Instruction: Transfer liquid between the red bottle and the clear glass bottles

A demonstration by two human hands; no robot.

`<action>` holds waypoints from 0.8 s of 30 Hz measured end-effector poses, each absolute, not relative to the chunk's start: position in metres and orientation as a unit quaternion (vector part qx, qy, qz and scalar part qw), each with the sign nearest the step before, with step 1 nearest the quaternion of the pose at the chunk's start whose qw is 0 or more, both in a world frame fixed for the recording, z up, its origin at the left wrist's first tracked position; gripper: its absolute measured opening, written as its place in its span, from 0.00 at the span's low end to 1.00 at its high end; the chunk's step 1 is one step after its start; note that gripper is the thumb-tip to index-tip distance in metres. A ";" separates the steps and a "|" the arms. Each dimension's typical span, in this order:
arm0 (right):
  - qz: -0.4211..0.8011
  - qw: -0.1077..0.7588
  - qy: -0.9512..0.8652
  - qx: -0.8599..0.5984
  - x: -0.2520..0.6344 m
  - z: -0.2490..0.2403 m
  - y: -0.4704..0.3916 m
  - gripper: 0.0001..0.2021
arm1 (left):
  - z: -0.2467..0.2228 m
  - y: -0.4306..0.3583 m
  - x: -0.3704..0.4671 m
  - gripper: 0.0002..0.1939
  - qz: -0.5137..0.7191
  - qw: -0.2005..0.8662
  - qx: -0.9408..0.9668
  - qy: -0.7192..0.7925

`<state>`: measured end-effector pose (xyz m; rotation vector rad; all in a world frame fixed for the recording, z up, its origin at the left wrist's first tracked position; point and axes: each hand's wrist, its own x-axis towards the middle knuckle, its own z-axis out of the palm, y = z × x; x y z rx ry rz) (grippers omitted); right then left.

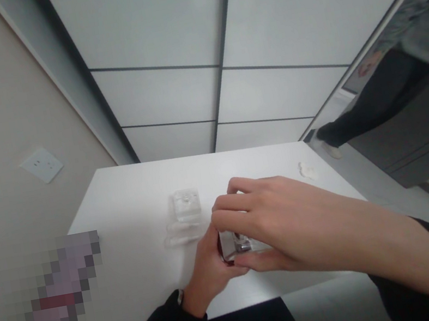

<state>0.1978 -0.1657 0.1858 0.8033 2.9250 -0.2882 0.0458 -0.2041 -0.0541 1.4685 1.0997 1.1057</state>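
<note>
Near the front middle of the white table point(145, 283), my left hand point(210, 255) is wrapped round a small clear box-like object point(229, 246) with dark red edges. Something silvery shows inside or on it. My right hand point(265, 212) lies over it from above, fingers curled on its far side and thumb on its near side. My hands hide most of the object, so its exact kind cannot be made out. Beyond my left hand, a clear square plastic piece point(187, 205) with a small round spot lies on the table, close to a clear elongated piece point(181, 234).
A small white crumpled thing point(306, 170) lies near the table's right edge. On the left is a blurred-out pinkish, oblong thing point(60, 287). White panelled doors point(161, 92) stand behind the table. A wall socket point(41, 165) is at left; a person's dark-clothed leg point(377, 93) shows at right.
</note>
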 end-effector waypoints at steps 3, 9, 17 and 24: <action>-0.100 0.050 0.958 0.265 0.198 0.185 -0.166 0.11 | -0.055 -0.203 0.046 0.33 0.459 0.470 0.608 0.445; -0.102 0.043 0.958 0.264 0.197 0.186 -0.166 0.12 | -0.056 -0.203 0.045 0.30 0.460 0.467 0.611 0.445; -0.101 0.050 0.957 0.266 0.195 0.188 -0.166 0.11 | -0.054 -0.202 0.045 0.28 0.470 0.470 0.606 0.438; -0.087 0.051 0.962 0.252 0.194 0.187 -0.164 0.10 | -0.049 -0.203 0.046 0.22 0.464 0.473 0.603 0.444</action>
